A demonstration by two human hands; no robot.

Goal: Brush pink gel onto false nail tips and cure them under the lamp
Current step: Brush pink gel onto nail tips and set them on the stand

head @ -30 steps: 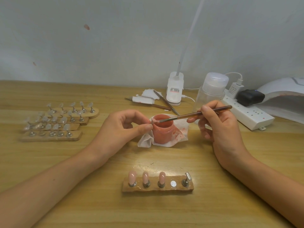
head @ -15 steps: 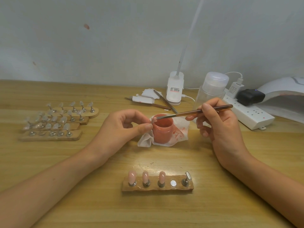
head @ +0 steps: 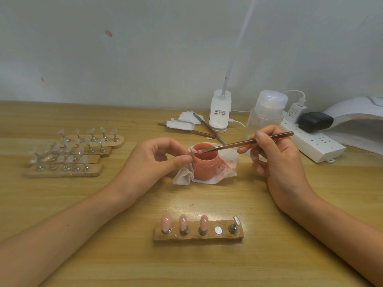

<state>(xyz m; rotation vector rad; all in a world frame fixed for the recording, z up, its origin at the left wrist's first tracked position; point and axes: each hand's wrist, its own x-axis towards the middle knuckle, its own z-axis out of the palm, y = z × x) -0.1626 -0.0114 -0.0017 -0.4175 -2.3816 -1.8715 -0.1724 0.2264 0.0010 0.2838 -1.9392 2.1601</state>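
Three pink-coated tips (head: 183, 221) stood on the rough wooden holder (head: 207, 238); the left hand (head: 154, 160) pinched a fourth tip (head: 194, 151) beneath the slim brown brush (head: 246, 142) gripped in the right hand (head: 275, 160), clear tips (head: 79, 150) apparently awaiting gel.

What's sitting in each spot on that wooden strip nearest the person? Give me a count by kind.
Pink nail tips: 3
Bare metal stand, no tip on it: 1
Empty metal disc: 1
Total: 5 spots on the wooden strip
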